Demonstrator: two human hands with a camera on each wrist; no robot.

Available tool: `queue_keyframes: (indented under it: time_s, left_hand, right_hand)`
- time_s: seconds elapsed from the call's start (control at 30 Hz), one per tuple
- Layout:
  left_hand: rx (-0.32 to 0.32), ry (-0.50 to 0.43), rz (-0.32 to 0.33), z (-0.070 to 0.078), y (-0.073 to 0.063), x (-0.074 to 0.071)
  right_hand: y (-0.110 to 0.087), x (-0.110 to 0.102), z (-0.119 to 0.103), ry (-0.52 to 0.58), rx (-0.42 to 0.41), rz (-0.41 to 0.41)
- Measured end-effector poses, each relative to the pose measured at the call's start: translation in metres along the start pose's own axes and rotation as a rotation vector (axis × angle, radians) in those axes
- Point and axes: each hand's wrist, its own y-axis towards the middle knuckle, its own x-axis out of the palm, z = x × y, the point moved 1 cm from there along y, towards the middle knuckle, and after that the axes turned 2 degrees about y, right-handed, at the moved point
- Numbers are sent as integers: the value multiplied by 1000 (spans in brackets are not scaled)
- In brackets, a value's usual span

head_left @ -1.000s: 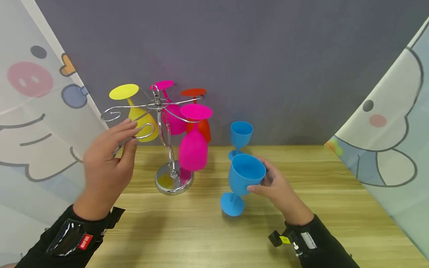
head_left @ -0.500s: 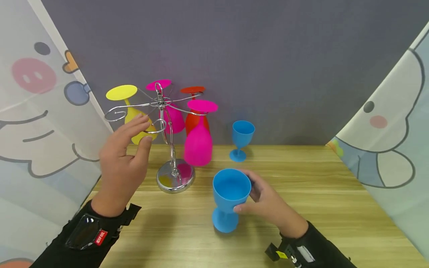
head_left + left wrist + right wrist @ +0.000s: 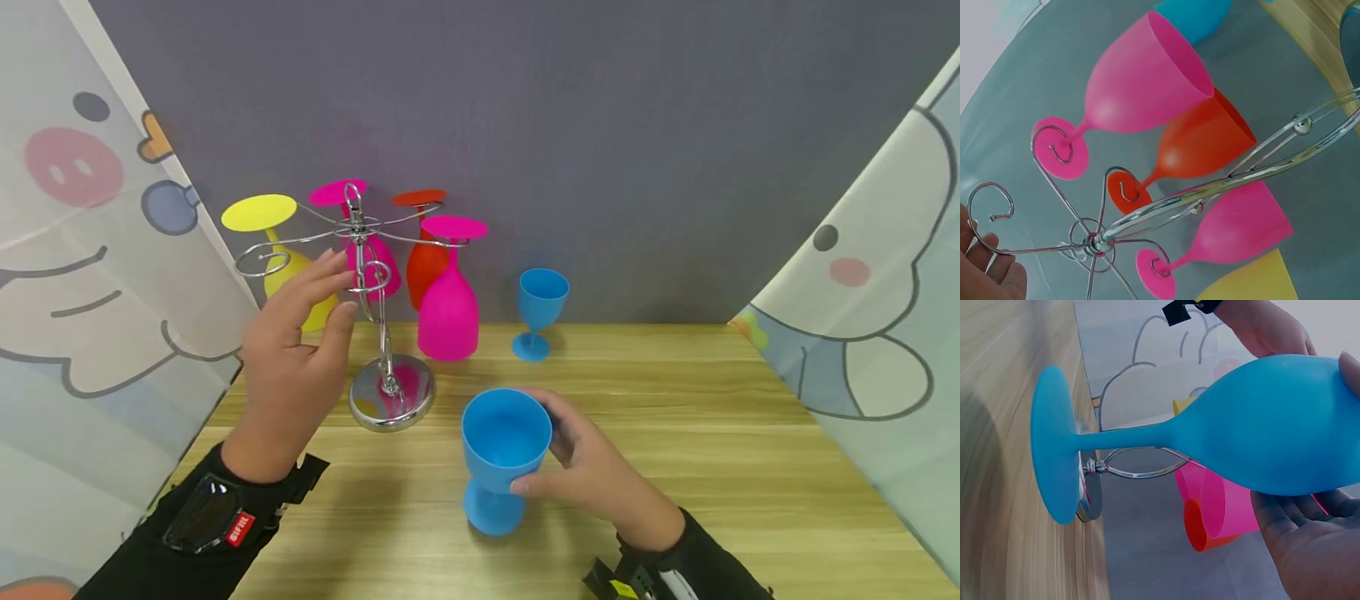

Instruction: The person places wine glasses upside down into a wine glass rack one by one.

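My right hand [image 3: 585, 467] grips a blue goblet [image 3: 495, 442] by its bowl; it stands upright, its foot close over the table. In the right wrist view the goblet [image 3: 1260, 425] lies sideways across the picture, fingers and thumb on opposite sides of the bowl. My left hand [image 3: 300, 350], fingers extended, touches a bare curled hook [image 3: 378, 287] of a chrome glass rack [image 3: 386, 333]. Upside down by their feet hang a yellow goblet [image 3: 258, 213], two pink goblets, the nearer one [image 3: 448, 321] at the right, and a red goblet [image 3: 429, 267].
A second blue goblet [image 3: 542, 304] stands upright at the back of the wooden table [image 3: 712, 417], right of the rack. Another bare hook [image 3: 262, 262] juts out at the rack's left. A grey wall [image 3: 637, 167] closes the back, with printed panels [image 3: 847, 292] at both sides.
My right hand has brought the blue goblet nearer and leftward, away from the other blue one. My left hand has moved right with the hook, and the rack's arms have turned.
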Motion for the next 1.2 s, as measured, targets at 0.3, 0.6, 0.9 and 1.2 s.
queue_keyframes:
  time_s: [0.3,0.6,0.9,1.2]
  left_hand:
    - [-9,-35,-35,1,-4,3]
    - [42,-116,71,20,-29,3]
    - [-24,-281,-7,38,-68,5]
    - [-139,-359,-83,38,-89,9]
  right_hand:
    - [-2,4,0,35,31,1]
    - [-4,7,-2,49,55,14]
    - [-7,9,-6,16,31,8]
    - [-9,9,-7,-15,2,58]
